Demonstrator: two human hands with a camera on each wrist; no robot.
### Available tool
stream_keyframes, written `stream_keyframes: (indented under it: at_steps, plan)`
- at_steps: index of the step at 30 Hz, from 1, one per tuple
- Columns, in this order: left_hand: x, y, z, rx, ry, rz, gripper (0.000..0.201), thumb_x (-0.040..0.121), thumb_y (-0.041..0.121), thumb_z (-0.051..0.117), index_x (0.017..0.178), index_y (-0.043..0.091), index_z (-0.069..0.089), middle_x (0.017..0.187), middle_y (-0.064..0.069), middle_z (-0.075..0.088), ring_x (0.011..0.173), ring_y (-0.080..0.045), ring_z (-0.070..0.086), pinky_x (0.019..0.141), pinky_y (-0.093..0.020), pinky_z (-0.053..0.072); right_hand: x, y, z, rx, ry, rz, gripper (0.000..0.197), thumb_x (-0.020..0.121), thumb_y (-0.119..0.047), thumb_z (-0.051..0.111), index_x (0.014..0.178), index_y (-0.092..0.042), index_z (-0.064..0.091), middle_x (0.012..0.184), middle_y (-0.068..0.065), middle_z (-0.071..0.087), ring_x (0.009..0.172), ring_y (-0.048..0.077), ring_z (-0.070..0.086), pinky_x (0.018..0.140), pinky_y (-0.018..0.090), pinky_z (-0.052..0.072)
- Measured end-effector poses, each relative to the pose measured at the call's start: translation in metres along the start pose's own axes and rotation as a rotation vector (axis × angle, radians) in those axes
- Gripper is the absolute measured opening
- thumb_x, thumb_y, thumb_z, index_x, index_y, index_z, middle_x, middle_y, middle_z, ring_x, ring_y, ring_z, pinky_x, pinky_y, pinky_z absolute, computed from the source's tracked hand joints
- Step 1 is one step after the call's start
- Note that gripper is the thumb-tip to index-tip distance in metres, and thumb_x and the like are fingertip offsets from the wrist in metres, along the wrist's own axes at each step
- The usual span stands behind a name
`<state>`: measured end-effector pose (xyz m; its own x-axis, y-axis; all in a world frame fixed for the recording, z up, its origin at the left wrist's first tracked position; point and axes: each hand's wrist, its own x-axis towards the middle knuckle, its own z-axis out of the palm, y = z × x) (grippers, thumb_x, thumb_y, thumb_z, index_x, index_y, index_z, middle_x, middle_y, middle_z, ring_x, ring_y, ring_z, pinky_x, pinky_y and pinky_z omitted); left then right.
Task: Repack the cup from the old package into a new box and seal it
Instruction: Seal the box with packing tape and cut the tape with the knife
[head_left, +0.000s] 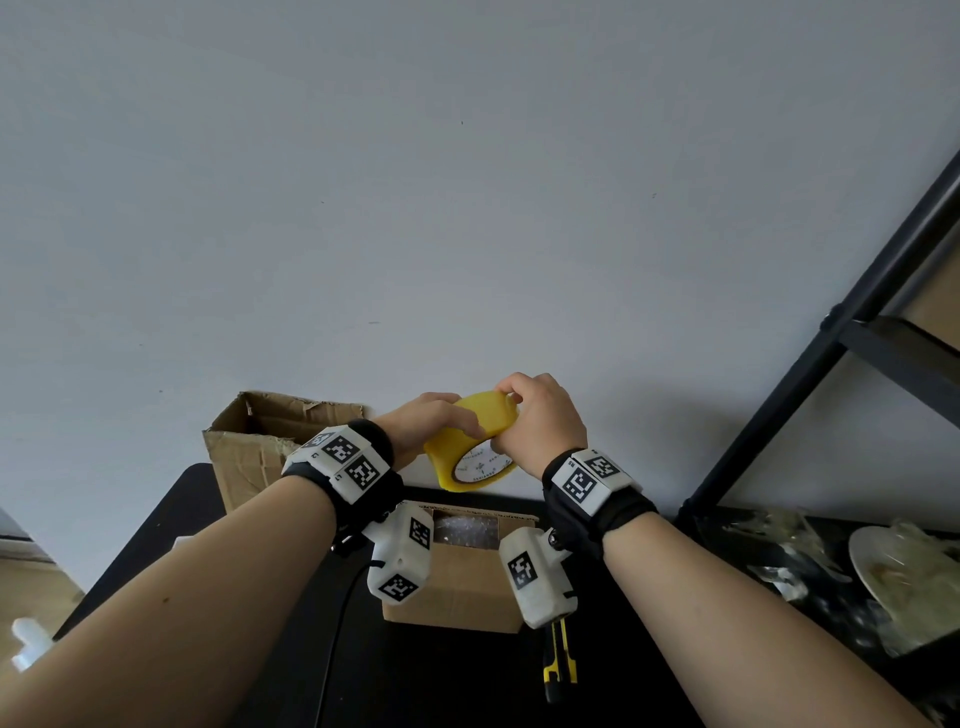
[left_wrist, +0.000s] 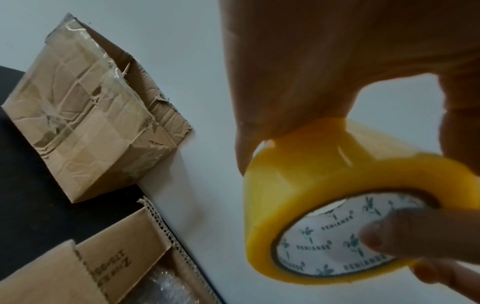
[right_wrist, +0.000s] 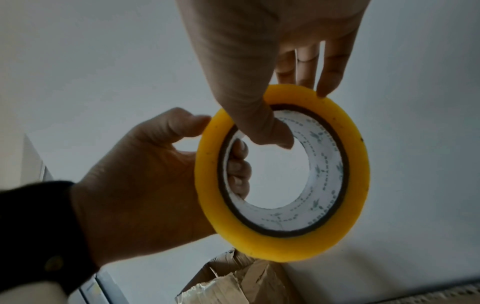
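Both hands hold a yellow tape roll (head_left: 475, 441) up in front of the wall, above the new box (head_left: 457, 582). My left hand (head_left: 431, 421) grips its left side, fingers through the white core and thumb on the outer face. My right hand (head_left: 540, 421) grips the top right, thumb inside the core (right_wrist: 270, 133), fingers on the rim. The roll (left_wrist: 298, 185) (right_wrist: 280, 240) fills both wrist views. The new box (left_wrist: 116, 246) stands open with bubble wrap (head_left: 465, 527) (left_wrist: 166, 288) inside; no cup shows. The old torn box (head_left: 254, 441) (left_wrist: 85, 123) stands open at the back left.
A yellow-and-black utility knife (head_left: 560, 660) lies on the black table (head_left: 457, 675) in front of the new box. A plate (head_left: 872, 571) and crumpled clear plastic sit at the right. A black shelf frame (head_left: 831, 322) rises at the right; the wall is close behind.
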<state>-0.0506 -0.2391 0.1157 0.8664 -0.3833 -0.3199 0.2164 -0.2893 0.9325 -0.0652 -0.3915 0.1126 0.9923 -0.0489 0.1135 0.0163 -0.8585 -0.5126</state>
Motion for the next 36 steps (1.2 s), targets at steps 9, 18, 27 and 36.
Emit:
stream_keyframes:
  at_steps: [9,18,27,36]
  plan:
    - [0.006,0.001,-0.001,0.065,0.042,0.024,0.031,0.046,0.014,0.059,0.077,0.011,0.059,0.079,-0.007,0.057,0.077,-0.023,0.054,0.065,-0.028,0.041,0.001,0.002,0.005,-0.004,0.013,-0.012,0.049,0.068,-0.013,0.074,0.111,-0.03,0.057,0.114,-0.002,0.047,0.108,0.019,0.048,0.074,0.03,0.045]
    - [0.007,-0.002,-0.003,-0.024,-0.023,-0.001,0.049,0.057,0.024,0.064,0.102,0.007,0.058,0.099,-0.014,0.064,0.089,-0.028,0.062,0.081,-0.036,0.05,0.006,0.002,0.005,0.037,0.008,-0.007,0.044,0.069,-0.011,0.072,0.107,-0.03,0.06,0.11,-0.001,0.051,0.107,0.019,0.051,0.078,0.032,0.049]
    - [0.009,-0.002,-0.012,-0.007,-0.106,-0.012,0.033,0.067,0.011,0.07,0.098,0.011,0.058,0.099,-0.012,0.064,0.09,-0.026,0.061,0.081,-0.034,0.05,0.009,0.003,0.005,0.065,-0.012,-0.006,0.046,0.067,-0.009,0.075,0.107,-0.029,0.061,0.111,-0.001,0.053,0.106,0.02,0.053,0.078,0.03,0.048]
    - [0.01,-0.009,-0.021,0.025,-0.007,0.021,0.016,0.078,0.003,0.071,0.092,0.006,0.064,0.089,-0.009,0.065,0.081,-0.019,0.061,0.077,-0.025,0.052,0.014,0.011,-0.004,0.138,-0.061,0.095,0.052,0.075,-0.004,0.066,0.124,-0.022,0.063,0.115,-0.001,0.067,0.105,0.017,0.061,0.09,0.024,0.046]
